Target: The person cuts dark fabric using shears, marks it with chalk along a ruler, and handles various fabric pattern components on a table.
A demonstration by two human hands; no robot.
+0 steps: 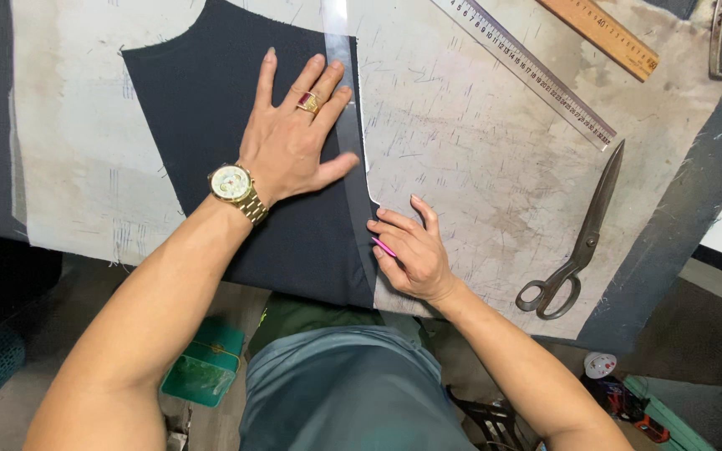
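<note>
A dark navy fabric piece (211,125) lies on the worn white table cover (478,150). A clear curved ruler (349,125) rests along the fabric's right edge. My left hand (294,138), with a gold watch and a ring, lies flat with fingers spread, pressing the fabric and the ruler. My right hand (407,255) pinches a thin pink chalk (383,247) at the ruler's lower edge, by the fabric's right border.
Large dark scissors (582,238) lie to the right of my right hand. A clear straight ruler (532,71) and a wooden ruler (603,33) lie at the back right. A green box (206,363) sits on the floor below the table edge.
</note>
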